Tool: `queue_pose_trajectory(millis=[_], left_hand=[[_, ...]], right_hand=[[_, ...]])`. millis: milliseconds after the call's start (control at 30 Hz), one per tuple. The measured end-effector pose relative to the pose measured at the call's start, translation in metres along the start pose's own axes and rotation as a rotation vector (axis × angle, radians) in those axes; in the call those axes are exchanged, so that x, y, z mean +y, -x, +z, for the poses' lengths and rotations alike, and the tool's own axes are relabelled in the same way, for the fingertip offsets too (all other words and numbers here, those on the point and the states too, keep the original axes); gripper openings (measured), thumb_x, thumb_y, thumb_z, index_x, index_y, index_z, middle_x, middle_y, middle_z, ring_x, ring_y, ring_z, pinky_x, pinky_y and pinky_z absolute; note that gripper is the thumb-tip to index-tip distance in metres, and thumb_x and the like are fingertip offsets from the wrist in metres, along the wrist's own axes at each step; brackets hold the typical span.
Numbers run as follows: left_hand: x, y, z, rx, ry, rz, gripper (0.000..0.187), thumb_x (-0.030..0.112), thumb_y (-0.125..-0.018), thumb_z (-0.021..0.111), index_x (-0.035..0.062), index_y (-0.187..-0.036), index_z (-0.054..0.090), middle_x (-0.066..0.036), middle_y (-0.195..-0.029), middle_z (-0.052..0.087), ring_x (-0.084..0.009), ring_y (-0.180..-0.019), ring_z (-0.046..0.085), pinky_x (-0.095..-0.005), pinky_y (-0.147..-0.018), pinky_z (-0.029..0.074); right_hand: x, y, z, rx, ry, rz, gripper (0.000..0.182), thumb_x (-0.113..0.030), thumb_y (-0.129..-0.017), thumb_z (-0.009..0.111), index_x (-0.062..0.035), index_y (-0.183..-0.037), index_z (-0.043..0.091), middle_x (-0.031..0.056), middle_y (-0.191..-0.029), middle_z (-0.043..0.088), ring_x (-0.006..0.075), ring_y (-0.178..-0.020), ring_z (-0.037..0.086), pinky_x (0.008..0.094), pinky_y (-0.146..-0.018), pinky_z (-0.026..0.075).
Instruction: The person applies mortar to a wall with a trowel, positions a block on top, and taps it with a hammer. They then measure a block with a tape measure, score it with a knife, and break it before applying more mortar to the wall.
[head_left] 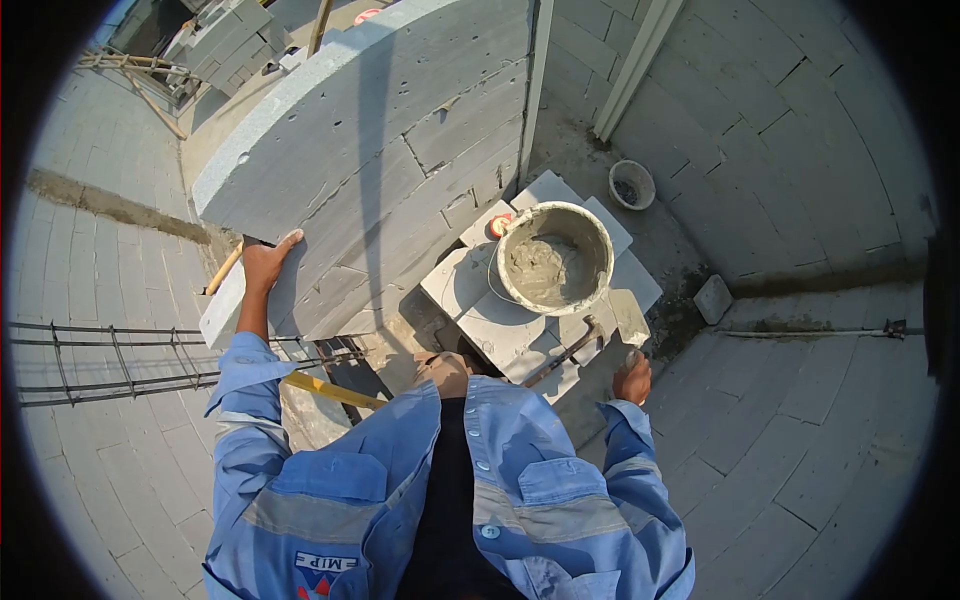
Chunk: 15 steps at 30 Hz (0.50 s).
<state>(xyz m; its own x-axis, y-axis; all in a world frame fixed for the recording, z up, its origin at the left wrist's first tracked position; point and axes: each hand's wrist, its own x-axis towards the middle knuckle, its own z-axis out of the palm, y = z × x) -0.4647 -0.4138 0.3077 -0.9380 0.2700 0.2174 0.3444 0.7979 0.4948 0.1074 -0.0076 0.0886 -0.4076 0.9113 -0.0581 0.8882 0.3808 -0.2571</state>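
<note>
My left hand grips the end of a light grey block wall, its thumb stretched over the near face and its other fingers mostly hidden behind the edge. Low on the right, my right hand is closed around the handle end of what looks like a trowel, with a flat, cement-coated blade. Just left of that blade, a hammer lies on stacked pale blocks. A bucket of wet mortar stands on the same stack, beside a red-and-white round item, perhaps a tape measure.
A smaller bucket sits on the floor near the corner. Block walls enclose the right side. Steel reinforcing bars stick out at left, near a yellow bar. One loose block rests by the right wall.
</note>
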Motion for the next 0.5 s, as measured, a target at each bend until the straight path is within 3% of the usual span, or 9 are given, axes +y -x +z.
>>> queue_pose_trajectory(millis=[33,100,133,200,333,400,500], left_hand=[[-0.002,-0.003,-0.001,0.011,0.006,-0.015,0.083,0.061,-0.063,0.081,-0.0111,-0.1,0.062,-0.024,-0.09,0.067,-0.0327,-0.082,0.065,-0.0405,-0.077,0.051],[0.01,-0.008,-0.009,-0.289,-0.222,-0.361,0.081,0.063,-0.062,0.08,-0.0095,-0.095,0.064,-0.023,-0.084,0.068,-0.0331,-0.078,0.066,-0.0409,-0.074,0.051],[0.01,-0.005,-0.008,-0.273,-0.211,-0.37,0.081,0.063,-0.062,0.08,-0.0095,-0.095,0.064,-0.023,-0.084,0.068,-0.0331,-0.078,0.066,-0.0409,-0.074,0.051],[0.009,0.001,-0.006,-0.107,-0.076,-0.18,0.08,0.064,-0.062,0.08,-0.0083,-0.092,0.065,-0.024,-0.085,0.068,-0.0354,-0.079,0.066,-0.0418,-0.075,0.051],[0.004,-0.001,-0.005,-0.117,-0.061,-0.194,0.082,0.064,-0.061,0.08,-0.0082,-0.097,0.064,-0.025,-0.089,0.069,-0.0381,-0.081,0.067,-0.0429,-0.075,0.052],[0.003,0.001,0.0,0.003,-0.057,-0.094,0.083,0.064,-0.061,0.08,-0.0085,-0.099,0.064,-0.025,-0.088,0.069,-0.0386,-0.08,0.067,-0.0434,-0.074,0.052],[0.009,0.002,-0.005,-0.045,-0.079,-0.119,0.087,0.064,-0.061,0.08,-0.0086,-0.105,0.061,-0.026,-0.091,0.069,-0.0394,-0.083,0.067,-0.0435,-0.074,0.052]], right_hand=[[-0.006,0.008,-0.006,-0.072,-0.09,0.077,0.045,-0.012,-0.076,0.063,-0.0045,-0.12,0.055,0.022,-0.104,0.06,0.043,-0.101,0.058,0.0498,-0.086,0.047],[-0.004,0.024,0.002,-0.034,-0.226,0.044,0.047,-0.013,-0.075,0.063,-0.0015,-0.12,0.055,0.0239,-0.105,0.061,0.0446,-0.101,0.058,0.0494,-0.087,0.047],[-0.006,0.029,0.007,-0.001,-0.373,0.027,0.049,-0.014,-0.075,0.064,0.0014,-0.12,0.054,0.0259,-0.106,0.062,0.0462,-0.101,0.058,0.0489,-0.088,0.047],[-0.014,0.038,0.015,-0.027,-0.432,0.03,0.046,-0.011,-0.074,0.061,0.0009,-0.118,0.054,0.0269,-0.103,0.063,0.0463,-0.098,0.059,0.0484,-0.087,0.046],[-0.042,0.045,0.012,-0.044,-0.423,0.03,0.044,-0.011,-0.073,0.062,0.0015,-0.115,0.056,0.0278,-0.099,0.064,0.0464,-0.096,0.061,0.0486,-0.084,0.047],[-0.056,0.043,0.003,-0.131,-0.544,0.141,0.037,-0.014,-0.073,0.065,0.0058,-0.104,0.057,0.0267,-0.091,0.063,0.0448,-0.087,0.062,0.0454,-0.079,0.048],[-0.054,0.035,0.014,-0.072,-0.64,0.059,0.032,-0.015,-0.073,0.065,0.0047,-0.098,0.057,0.0237,-0.082,0.062,0.0436,-0.078,0.06,0.0449,-0.074,0.047]])
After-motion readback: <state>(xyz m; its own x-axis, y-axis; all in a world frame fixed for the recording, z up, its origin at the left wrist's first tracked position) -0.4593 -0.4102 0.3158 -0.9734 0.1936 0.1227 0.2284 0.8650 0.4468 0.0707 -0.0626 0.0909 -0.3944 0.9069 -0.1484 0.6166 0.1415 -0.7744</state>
